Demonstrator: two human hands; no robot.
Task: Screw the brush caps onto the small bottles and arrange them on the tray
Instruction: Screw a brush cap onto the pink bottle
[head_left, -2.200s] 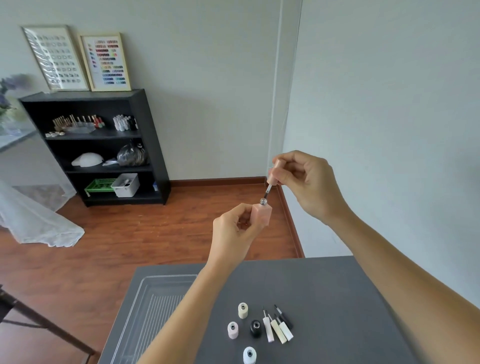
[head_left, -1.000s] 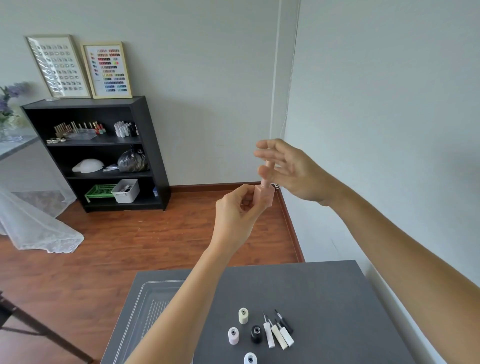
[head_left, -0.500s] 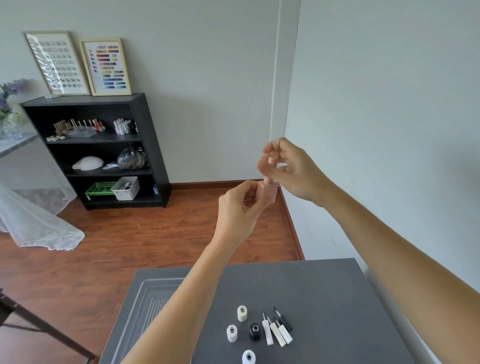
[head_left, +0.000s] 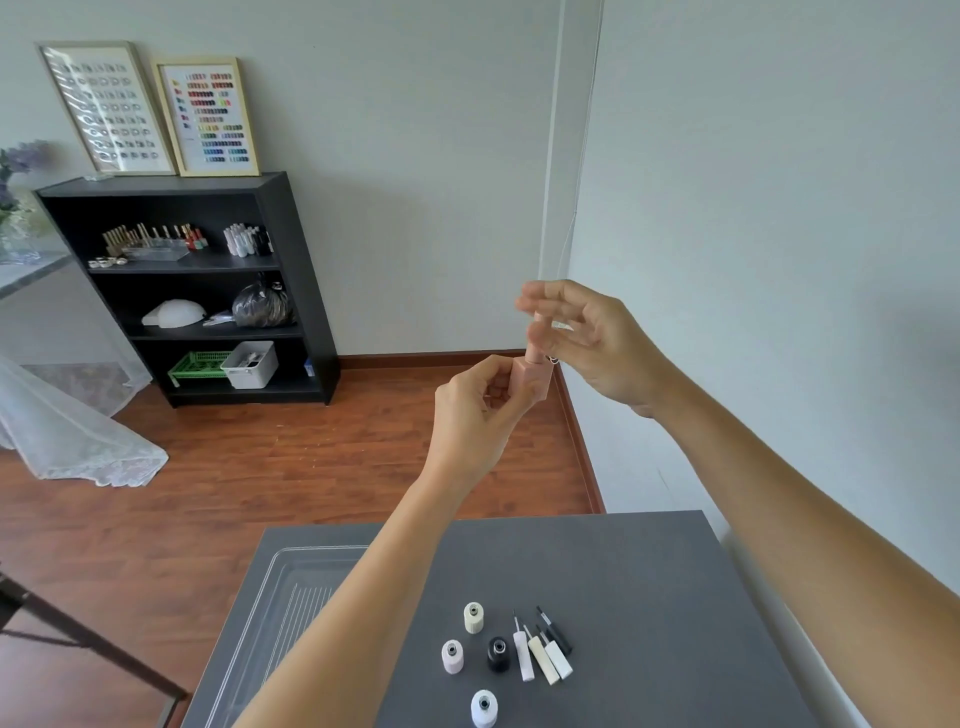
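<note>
Since half a second earlier the right hand's fingers had loosened and spread. The clear tray (head_left: 291, 597) lay empty at the table's left, awaiting bottles. The left hand (head_left: 475, 410) pinched the pink bottle (head_left: 530, 376) upright for threading; the right hand (head_left: 582, 332), narrowly open, barely touched its cap (head_left: 535, 345), probably regripping. Four bottles (head_left: 474, 617) and four caps (head_left: 543, 652) waited nearby.

The room I look into is evenly bright, soft daylight with no hard shadows. My right hand (head_left: 582, 338) is smeared with motion blur at the fingers, while my left hand (head_left: 478, 410) just below it is sharp. The glass of the left picture frame (head_left: 106, 109), far up and left of my hands, carries pale glare. The wide lens bows the bookshelf (head_left: 192, 286) and the wall corner above my hands. The table (head_left: 649, 597) beneath them shows only faint shadows.
</note>
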